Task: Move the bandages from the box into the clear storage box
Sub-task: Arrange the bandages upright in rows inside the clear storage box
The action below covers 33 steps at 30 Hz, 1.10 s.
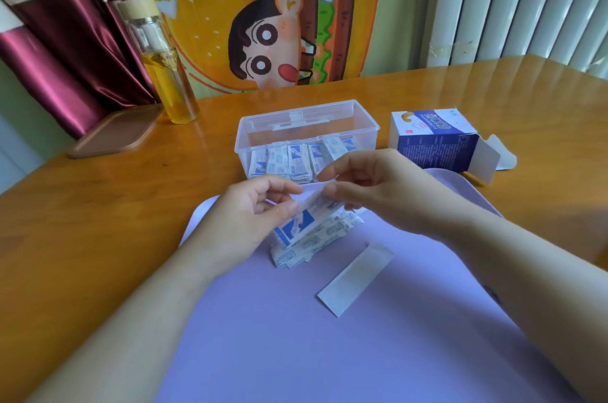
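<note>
The clear storage box (306, 136) already holds a row of bandages; a loose pile (316, 238) remains on the purple mat (329, 353), and the opened carton (434, 142) lies right of it. Left hand (253, 215) and right hand (375, 185) jointly pinch a small stack of bandages (306, 216) just before the box. A stray paper strip (355, 277) lies nearby; nothing obstructs the box opening.

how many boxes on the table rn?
2. The clear storage box sits at centre, beyond both hands, lid off, bandages standing inside. The blue cardboard box lies to its right, flap open. None seem hidden.
</note>
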Tool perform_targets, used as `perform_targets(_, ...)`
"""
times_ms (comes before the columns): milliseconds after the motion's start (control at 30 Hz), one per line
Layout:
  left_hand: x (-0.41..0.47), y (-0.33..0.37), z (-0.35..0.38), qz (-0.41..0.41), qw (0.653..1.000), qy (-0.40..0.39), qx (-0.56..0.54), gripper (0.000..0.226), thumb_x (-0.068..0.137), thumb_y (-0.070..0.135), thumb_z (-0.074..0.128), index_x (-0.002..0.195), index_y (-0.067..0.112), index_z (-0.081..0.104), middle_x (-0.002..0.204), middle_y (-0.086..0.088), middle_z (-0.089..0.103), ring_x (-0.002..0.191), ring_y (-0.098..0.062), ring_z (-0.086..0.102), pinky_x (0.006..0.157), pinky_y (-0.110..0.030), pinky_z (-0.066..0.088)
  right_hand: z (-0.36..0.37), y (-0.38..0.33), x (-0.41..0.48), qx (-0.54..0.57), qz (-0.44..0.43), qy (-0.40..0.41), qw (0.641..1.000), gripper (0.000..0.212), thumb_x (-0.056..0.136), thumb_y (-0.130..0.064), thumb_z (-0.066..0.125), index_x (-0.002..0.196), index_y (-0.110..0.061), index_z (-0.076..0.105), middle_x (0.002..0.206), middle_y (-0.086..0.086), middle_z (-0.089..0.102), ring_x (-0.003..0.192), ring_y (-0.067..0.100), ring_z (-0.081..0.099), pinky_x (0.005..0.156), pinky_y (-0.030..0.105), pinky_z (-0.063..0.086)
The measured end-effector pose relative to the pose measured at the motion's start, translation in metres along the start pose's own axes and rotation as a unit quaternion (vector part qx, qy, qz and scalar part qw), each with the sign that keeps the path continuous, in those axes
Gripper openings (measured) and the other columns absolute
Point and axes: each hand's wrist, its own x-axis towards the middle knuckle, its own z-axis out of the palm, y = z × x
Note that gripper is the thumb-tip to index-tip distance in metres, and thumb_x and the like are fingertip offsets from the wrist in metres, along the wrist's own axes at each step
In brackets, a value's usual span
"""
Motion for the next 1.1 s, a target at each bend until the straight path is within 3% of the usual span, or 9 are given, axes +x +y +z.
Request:
perform_targets(100, 0.002, -0.008, -0.004, -0.041, 0.997, 0.033, 0.053, 0.014, 0.088, 0.017, 0.064, 0.090, 0.031, 0.066, 0.085, 0.008, 0.065, 0.072, -0.007, 0.063, 0.069, -0.025, 0.045, -0.009, 0.001, -0.004, -0.141, -0.011, -0.058, 0.988, 0.009, 0.080, -0.023, 0.072, 0.089, -0.024, 0.069, 0.075, -0.007, 0.070, 0.064, 0.000, 0.060, 0.063, 0.013, 0.048)
perform_targets(167, 0.003, -0.010, -0.008, -0.055, 0.994, 0.057, 0.070, 0.012, 0.089, 0.019, 0.063, 0.089, 0.031, 0.066, 0.082, 0.009, 0.064, 0.067, -0.010, 0.057, 0.057, -0.020, 0.042, -0.013, -0.001, -0.009, -0.249, 0.003, -0.145, 0.958, 0.015, 0.078, -0.024, 0.074, 0.090, -0.031, 0.069, 0.078, -0.016, 0.066, 0.070, -0.004, 0.059, 0.061, 0.007, 0.044)
perform_targets(267, 0.004, -0.013, -0.016, -0.066, 0.986, 0.096, 0.120, 0.013, 0.092, 0.014, 0.058, 0.089, 0.025, 0.066, 0.078, 0.006, 0.060, 0.054, -0.010, 0.049, 0.040, -0.010, 0.034, -0.013, -0.004, -0.015, -0.320, 0.038, -0.248, 0.914, 0.023, 0.076, -0.034, 0.075, 0.098, -0.036, 0.067, 0.088, -0.021, 0.062, 0.086, -0.001, 0.058, 0.073, 0.011, 0.045)
perform_targets(367, 0.002, -0.017, -0.023, -0.093, 0.973, 0.082, 0.196, 0.019, 0.091, 0.008, 0.054, 0.088, 0.023, 0.066, 0.062, 0.006, 0.053, 0.043, -0.008, 0.040, 0.035, -0.010, 0.028, -0.012, -0.008, -0.015, -0.325, 0.053, -0.273, 0.904, 0.024, 0.077, -0.032, 0.075, 0.100, -0.035, 0.065, 0.091, -0.020, 0.062, 0.091, 0.003, 0.060, 0.083, 0.021, 0.050)
perform_targets(500, 0.000, -0.019, -0.025, -0.131, 0.959, 0.020, 0.252, 0.026, 0.089, 0.007, 0.051, 0.081, 0.028, 0.064, 0.071, 0.006, 0.055, 0.050, -0.011, 0.046, 0.044, -0.019, 0.037, -0.012, -0.008, -0.015, -0.330, 0.070, -0.301, 0.892, 0.017, 0.078, -0.031, 0.074, 0.092, -0.035, 0.064, 0.087, -0.019, 0.061, 0.089, 0.012, 0.063, 0.084, 0.040, 0.054)
perform_targets(633, -0.003, -0.018, -0.022, -0.123, 0.953, 0.001, 0.278, 0.003, 0.087, 0.026, 0.062, 0.087, 0.029, 0.062, 0.093, 0.008, 0.057, 0.070, -0.006, 0.052, 0.052, -0.012, 0.038, -0.013, -0.008, -0.018, -0.344, 0.069, -0.310, 0.884, 0.013, 0.079, -0.034, 0.072, 0.088, -0.036, 0.063, 0.089, -0.020, 0.056, 0.092, 0.009, 0.059, 0.087, 0.035, 0.052)
perform_targets(733, -0.004, -0.019, -0.024, -0.116, 0.939, -0.033, 0.323, 0.028, 0.080, 0.041, 0.069, 0.103, 0.034, 0.056, 0.106, 0.012, 0.050, 0.095, -0.006, 0.047, 0.078, -0.019, 0.037, -0.013, -0.010, -0.018, -0.349, 0.065, -0.299, 0.886, 0.020, 0.079, -0.034, 0.072, 0.094, -0.035, 0.059, 0.090, -0.021, 0.053, 0.091, 0.005, 0.055, 0.088, 0.030, 0.050)
perform_targets(933, -0.003, -0.018, -0.025, -0.122, 0.938, -0.036, 0.323, 0.044, 0.079, 0.036, 0.072, 0.119, 0.033, 0.053, 0.112, 0.012, 0.049, 0.084, 0.000, 0.046, 0.063, -0.010, 0.034, -0.011, -0.009, -0.015, -0.341, 0.095, -0.307, 0.884, 0.029, 0.077, -0.031, 0.074, 0.101, -0.031, 0.059, 0.088, -0.018, 0.059, 0.081, 0.004, 0.058, 0.082, 0.031, 0.053)
perform_targets(1100, -0.004, -0.016, -0.024, -0.128, 0.947, -0.030, 0.294, 0.059, 0.079, 0.030, 0.074, 0.131, 0.033, 0.046, 0.112, 0.011, 0.050, 0.096, -0.006, 0.050, 0.064, -0.010, 0.036, -0.012, -0.010, -0.016, -0.346, 0.077, -0.318, 0.879, 0.015, 0.079, -0.032, 0.072, 0.086, -0.037, 0.060, 0.075, -0.021, 0.056, 0.067, 0.000, 0.053, 0.063, 0.014, 0.043)
